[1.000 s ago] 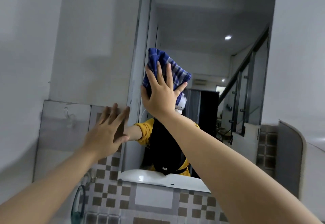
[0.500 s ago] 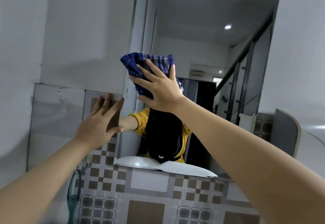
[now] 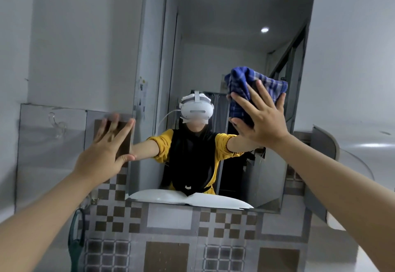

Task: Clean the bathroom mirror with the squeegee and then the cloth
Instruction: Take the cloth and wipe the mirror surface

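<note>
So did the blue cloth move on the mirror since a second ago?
Yes. The blue cloth, pressed by the right hand, slid from near the mirror frame's left edge across to its right side.

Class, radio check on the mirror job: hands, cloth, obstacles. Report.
Right hand flat, pressing blue cloth on the mirror, right side. Left hand open, braced on the tiled wall by the mirror's left edge. Nothing blocking the glass.
</note>
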A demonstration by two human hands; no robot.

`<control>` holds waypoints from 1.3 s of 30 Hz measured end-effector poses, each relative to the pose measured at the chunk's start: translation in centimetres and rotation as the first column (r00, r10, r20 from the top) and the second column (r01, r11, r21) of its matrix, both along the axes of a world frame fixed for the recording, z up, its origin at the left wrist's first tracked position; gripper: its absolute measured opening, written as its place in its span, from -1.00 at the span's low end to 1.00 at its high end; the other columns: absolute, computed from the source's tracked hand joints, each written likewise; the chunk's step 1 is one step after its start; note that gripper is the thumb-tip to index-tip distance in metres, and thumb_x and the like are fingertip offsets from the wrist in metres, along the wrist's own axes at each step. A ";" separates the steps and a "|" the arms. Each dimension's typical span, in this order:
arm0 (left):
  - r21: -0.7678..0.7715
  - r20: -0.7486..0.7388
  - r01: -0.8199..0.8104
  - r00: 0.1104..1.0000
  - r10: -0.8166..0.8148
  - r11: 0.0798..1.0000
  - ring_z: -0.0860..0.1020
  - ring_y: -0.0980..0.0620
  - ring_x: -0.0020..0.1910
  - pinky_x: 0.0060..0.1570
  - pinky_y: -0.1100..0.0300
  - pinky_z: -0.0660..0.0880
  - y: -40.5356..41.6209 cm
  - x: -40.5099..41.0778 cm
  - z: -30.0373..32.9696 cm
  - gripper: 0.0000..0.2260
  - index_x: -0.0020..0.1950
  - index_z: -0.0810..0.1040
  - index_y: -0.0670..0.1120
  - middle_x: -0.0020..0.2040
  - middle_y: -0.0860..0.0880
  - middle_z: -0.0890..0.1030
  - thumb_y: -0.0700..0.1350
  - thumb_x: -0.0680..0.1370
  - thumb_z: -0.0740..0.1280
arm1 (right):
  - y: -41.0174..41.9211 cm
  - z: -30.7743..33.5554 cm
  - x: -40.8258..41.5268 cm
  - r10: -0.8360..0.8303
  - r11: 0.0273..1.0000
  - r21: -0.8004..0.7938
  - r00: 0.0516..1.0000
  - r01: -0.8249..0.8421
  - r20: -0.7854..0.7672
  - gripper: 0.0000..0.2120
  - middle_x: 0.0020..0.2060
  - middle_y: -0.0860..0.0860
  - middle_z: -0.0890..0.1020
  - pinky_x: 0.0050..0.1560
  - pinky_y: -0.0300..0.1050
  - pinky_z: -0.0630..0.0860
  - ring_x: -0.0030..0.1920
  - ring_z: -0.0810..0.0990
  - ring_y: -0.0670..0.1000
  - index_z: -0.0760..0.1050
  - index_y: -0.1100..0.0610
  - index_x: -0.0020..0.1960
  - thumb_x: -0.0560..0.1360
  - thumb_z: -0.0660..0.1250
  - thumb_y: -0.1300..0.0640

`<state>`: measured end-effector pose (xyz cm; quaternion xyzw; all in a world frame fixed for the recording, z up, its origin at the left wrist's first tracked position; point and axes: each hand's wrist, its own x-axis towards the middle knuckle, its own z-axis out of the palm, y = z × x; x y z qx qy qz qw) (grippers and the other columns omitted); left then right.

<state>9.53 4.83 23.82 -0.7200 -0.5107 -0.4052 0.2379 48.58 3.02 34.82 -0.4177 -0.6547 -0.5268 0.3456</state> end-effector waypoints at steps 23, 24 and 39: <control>-0.008 -0.085 0.035 0.996 -0.036 0.999 -0.13 -0.19 0.48 0.11 -0.33 0.40 0.0 -0.6 -0.8 -0.28 0.51 -0.11 0.11 0.53 -0.10 -0.19 0.19 0.44 0.17 | 1.4 -6.1 -12.2 0.116 0.993 0.062 0.658 -0.105 -0.744 -0.47 0.54 0.02 0.17 0.21 0.66 -0.10 0.55 -0.02 0.16 0.24 -0.12 0.47 0.53 0.22 -0.13; -0.009 -0.087 0.043 0.995 -0.044 0.999 -0.12 -0.20 0.48 0.11 -0.33 0.40 0.0 -0.7 -1.2 -0.27 0.51 -0.11 0.11 0.53 -0.11 -0.19 0.16 0.45 0.21 | 1.5 -6.0 -13.3 0.121 0.992 0.063 0.667 -0.110 -0.735 -0.48 0.54 0.01 0.17 0.21 0.66 -0.11 0.55 -0.02 0.15 0.25 -0.12 0.47 0.53 0.23 -0.12; -0.028 -0.131 0.111 0.985 -0.114 0.993 -0.12 -0.18 0.50 0.13 -0.15 0.47 0.5 -1.7 -4.3 -0.15 0.51 -0.15 0.12 0.54 -0.15 -0.17 0.21 0.40 0.31 | 3.2 -5.1 -24.5 0.259 0.964 -0.039 0.959 -0.264 -0.115 -0.50 0.49 -0.03 0.31 0.28 0.62 -0.09 0.53 0.08 0.09 0.36 -0.12 0.42 0.50 0.26 -0.11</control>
